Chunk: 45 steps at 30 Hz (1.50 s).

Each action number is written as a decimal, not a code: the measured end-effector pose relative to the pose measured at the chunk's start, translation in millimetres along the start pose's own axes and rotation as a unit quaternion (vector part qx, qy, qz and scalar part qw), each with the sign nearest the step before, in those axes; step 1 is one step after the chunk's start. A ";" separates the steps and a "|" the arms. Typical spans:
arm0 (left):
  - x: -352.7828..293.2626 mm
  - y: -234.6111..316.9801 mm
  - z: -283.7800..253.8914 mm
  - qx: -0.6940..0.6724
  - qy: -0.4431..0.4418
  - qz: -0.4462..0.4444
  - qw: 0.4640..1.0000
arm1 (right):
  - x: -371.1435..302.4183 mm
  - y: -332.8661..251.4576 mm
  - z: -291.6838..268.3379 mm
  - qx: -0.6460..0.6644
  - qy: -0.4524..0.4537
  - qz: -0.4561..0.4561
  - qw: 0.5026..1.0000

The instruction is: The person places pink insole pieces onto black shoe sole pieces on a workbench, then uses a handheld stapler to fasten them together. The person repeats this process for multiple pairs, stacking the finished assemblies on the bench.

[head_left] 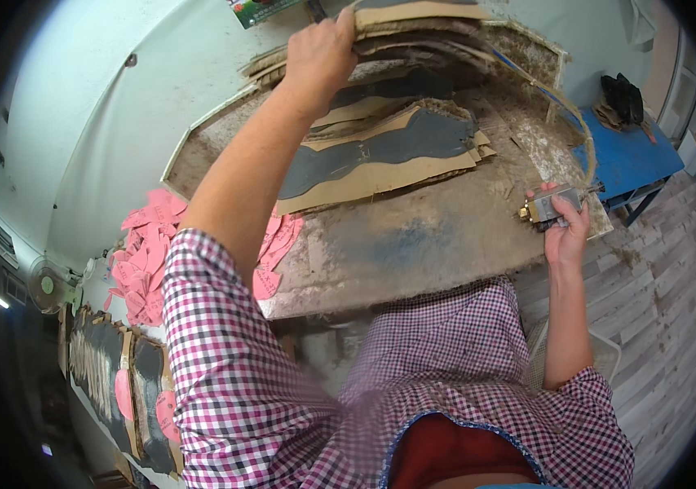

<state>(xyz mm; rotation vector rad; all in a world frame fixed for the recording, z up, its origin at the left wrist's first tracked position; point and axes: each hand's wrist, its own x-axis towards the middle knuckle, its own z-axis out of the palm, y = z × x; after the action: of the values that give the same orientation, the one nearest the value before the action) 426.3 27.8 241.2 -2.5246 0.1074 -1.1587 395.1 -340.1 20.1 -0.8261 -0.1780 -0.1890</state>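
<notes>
Panels [380, 151], dark grey on tan backing, lie in stacks across the back of my tabletop [348, 265], the largest thing before me. A pale raised rim [175, 155] bounds its left and far sides, perhaps to hold in the brown fluff that coats everything; the front edge by my body seems to have none. I'd say the piles sit far back so that the front stretch is left for working: the widest room runs between the nearest stack and that edge, over a bluish stain [409, 242].

Beyond the right corner is a blue side tabletop [641, 163], separated by a narrow gap. Pink cut pieces [145, 265] heap at the left, probably kept out of the way (my forearm hides part of them).

My left hand [319, 61] is closed at the left end of the farthest stack [421, 15]; blur keeps me from telling how many layers it has. My right hand [566, 222] wraps a small metal spray tool [550, 204] near the right edge, likely so its hose [590, 151] can arc clear of the panels. Its brass nozzle [525, 213] points left.
</notes>
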 end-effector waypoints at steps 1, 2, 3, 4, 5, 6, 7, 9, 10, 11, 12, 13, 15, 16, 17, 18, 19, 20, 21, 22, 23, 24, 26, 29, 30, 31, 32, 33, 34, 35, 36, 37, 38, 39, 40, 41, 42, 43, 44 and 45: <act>3.5 3.7 -18.2 0.005 0.024 0.014 1.000 | -1.7 -2.1 1.1 0.008 0.003 0.000 1.000; 9.9 5.4 -40.3 -0.001 0.028 0.043 0.999 | -2.8 -3.6 2.3 0.016 0.006 0.000 1.000; 10.2 26.8 -69.8 0.020 -0.014 0.008 1.000 | -4.1 -4.1 -3.0 0.035 0.020 -0.007 0.999; 8.0 37.3 -94.9 0.003 0.006 0.024 1.000 | -3.7 -5.0 -6.1 0.053 0.033 -0.012 0.998; 1.3 46.4 -111.6 -0.013 0.024 0.042 0.999 | -2.9 -4.1 -10.5 0.073 0.047 -0.016 0.996; -11.1 54.2 -122.9 0.000 0.026 0.053 0.998 | 0.3 -2.3 -14.3 0.087 0.070 -0.014 0.994; -24.6 64.5 -130.6 0.008 0.029 0.065 0.997 | 5.4 -1.4 -27.5 0.094 0.074 -0.039 0.992; -76.2 104.2 -134.7 0.026 -0.008 0.027 0.999 | 9.5 1.5 -53.6 0.105 0.076 -0.079 0.988; -115.9 122.4 -112.8 0.080 0.038 0.059 0.994 | -0.7 -11.9 -42.4 0.135 0.085 -0.064 0.985; -153.6 141.8 -100.5 0.152 -0.063 0.133 0.978 | -7.5 -23.8 -36.2 0.105 0.107 -0.087 0.985; -189.0 160.8 -83.6 0.045 -0.209 0.143 0.966 | -11.5 -34.3 -31.4 0.075 0.127 -0.112 0.983; -223.2 175.0 -54.8 0.014 -0.201 0.141 0.969 | -14.8 -45.5 -27.6 0.043 0.145 -0.141 0.978; -219.3 180.3 -59.5 0.044 -0.189 0.145 0.970 | -19.3 -65.4 -23.5 -0.012 0.084 -0.183 0.979; -214.2 180.8 -64.3 0.021 -0.202 0.136 0.970 | -23.4 -74.8 -23.7 -0.032 0.057 -0.192 0.979; -213.6 181.0 -67.1 -0.001 -0.215 0.125 0.969 | -28.1 -83.7 -22.9 -0.052 0.029 -0.200 0.978; -215.3 177.5 -67.5 -0.026 -0.216 0.122 0.968 | -31.9 -89.9 -14.7 -0.046 -0.008 -0.200 0.979; -216.7 173.9 -70.9 -0.074 -0.212 0.107 0.969 | -38.8 -93.1 -2.4 -0.043 -0.043 -0.207 0.977; -216.2 169.3 -77.3 -0.121 -0.208 0.090 0.966 | -47.5 -94.6 13.5 -0.040 -0.078 -0.213 0.973; -211.9 161.5 -81.2 -0.164 -0.200 0.076 0.963 | -52.7 -93.2 31.2 -0.033 -0.113 -0.222 0.968; -212.3 157.2 -87.0 -0.209 -0.196 0.064 0.956 | -61.4 -92.5 43.2 -0.019 -0.134 -0.207 0.969; -212.0 149.5 -96.4 -0.232 -0.178 0.056 0.955 | -66.2 -86.8 53.8 -0.013 -0.159 -0.212 0.964; -211.9 139.2 -108.8 -0.256 -0.158 0.046 0.953 | -70.0 -81.6 64.6 -0.009 -0.185 -0.217 0.958; -216.0 112.6 -116.8 -0.277 -0.091 0.025 0.956 | -79.1 -69.7 81.8 -0.020 -0.217 -0.224 0.950; -234.6 51.9 -113.5 -0.292 -0.010 -0.068 0.954 | -87.9 -50.1 105.5 -0.049 -0.251 -0.227 0.940; -247.2 28.0 -106.8 -0.272 -0.031 -0.094 0.957 | -90.2 -43.9 110.9 -0.061 -0.260 -0.234 0.935; -264.1 2.9 -100.4 -0.248 -0.052 -0.123 0.960 | -91.8 -37.7 114.8 -0.070 -0.272 -0.238 0.930; -280.5 -21.5 -98.6 -0.248 -0.097 -0.143 0.953 | -92.5 -33.3 115.8 -0.101 -0.261 -0.248 0.927; -299.0 -42.2 -99.0 -0.249 -0.141 -0.163 0.944 | -91.8 -31.2 113.1 -0.136 -0.248 -0.256 0.924; -318.8 -60.1 -99.6 -0.238 -0.184 -0.162 0.940 | -90.0 -31.4 107.9 -0.172 -0.234 -0.267 0.919; -336.5 -76.3 -102.1 -0.225 -0.224 -0.160 0.935 | -87.2 -32.2 103.8 -0.205 -0.221 -0.279 0.912; -349.1 -83.9 -107.6 -0.208 -0.266 -0.161 0.927 | -86.7 -30.3 100.3 -0.184 -0.194 -0.283 0.921; -357.1 -85.9 -114.3 -0.230 -0.295 -0.166 0.913 | -86.4 -32.5 97.3 -0.195 -0.184 -0.283 0.921; -363.3 -86.2 -121.2 -0.251 -0.323 -0.171 0.896 | -85.7 -36.9 92.2 -0.206 -0.174 -0.283 0.920; -371.1 -85.8 -127.8 -0.268 -0.347 -0.179 0.881 | -85.2 -37.5 87.4 -0.212 -0.167 -0.285 0.920; -377.4 -87.3 -128.6 -0.262 -0.350 -0.171 0.883 | -86.0 -35.6 87.4 -0.196 -0.166 -0.277 0.926; -379.6 -87.2 -127.7 -0.278 -0.342 -0.183 0.879 | -87.6 -34.0 87.2 -0.180 -0.165 -0.269 0.932; -381.1 -87.1 -125.2 -0.292 -0.332 -0.195 0.876 | -88.9 -32.3 87.3 -0.183 -0.185 -0.258 0.930; -381.9 -89.7 -122.0 -0.307 -0.323 -0.202 0.872 | -93.1 -27.1 93.6 -0.174 -0.193 -0.246 0.934; -385.6 -95.2 -118.7 -0.293 -0.314 -0.185 0.884 | -98.1 -21.7 101.6 -0.165 -0.201 -0.234 0.937; -387.0 -99.0 -112.8 -0.282 -0.305 -0.164 0.895 | -102.3 -19.5 109.0 -0.159 -0.206 -0.224 0.939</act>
<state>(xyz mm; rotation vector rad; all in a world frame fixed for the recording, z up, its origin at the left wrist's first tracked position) 78.4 170.8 65.5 -3.4097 -0.1806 -0.3926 282.4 -262.2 82.9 -1.1365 -0.7491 -0.4830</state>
